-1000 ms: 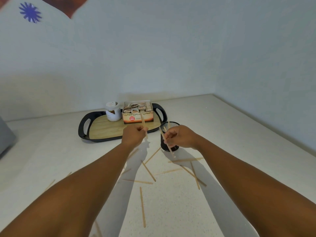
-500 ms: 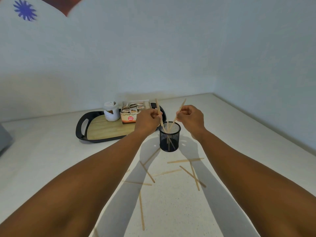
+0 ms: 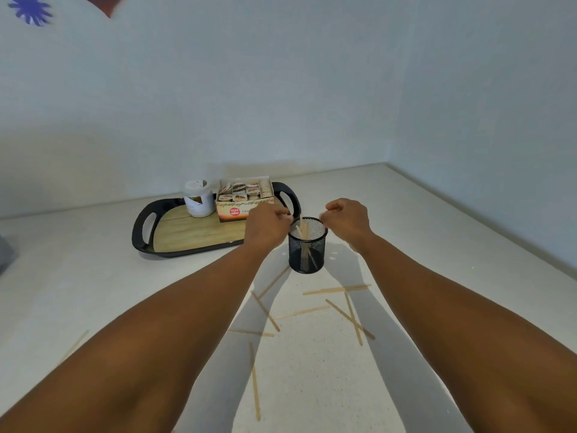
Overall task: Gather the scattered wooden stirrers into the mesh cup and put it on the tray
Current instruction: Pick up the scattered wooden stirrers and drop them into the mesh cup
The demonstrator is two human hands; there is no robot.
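A black mesh cup [image 3: 307, 254] stands on the white counter just right of the black tray [image 3: 140, 232] with its wooden floor. A few wooden stirrers [image 3: 303, 230] stand inside the cup. My left hand [image 3: 267, 228] hovers at the cup's left rim and my right hand [image 3: 345, 220] at its right rim. Both have curled fingers, and I see no stirrer between them. Several loose stirrers [image 3: 337, 289] lie on the counter in front of the cup, one long one [image 3: 254, 382] nearer to me and one [image 3: 75, 345] far left.
On the tray stand a white jar [image 3: 199, 198] and an open box of sachets [image 3: 245, 198] at the back right. Walls close the counter at the back and right. A grey object [image 3: 4, 254] sits at the left edge.
Both hands lifted a stirrer each over the cup and let them drop in. The sticks that stood above my fingers are now inside the cup.
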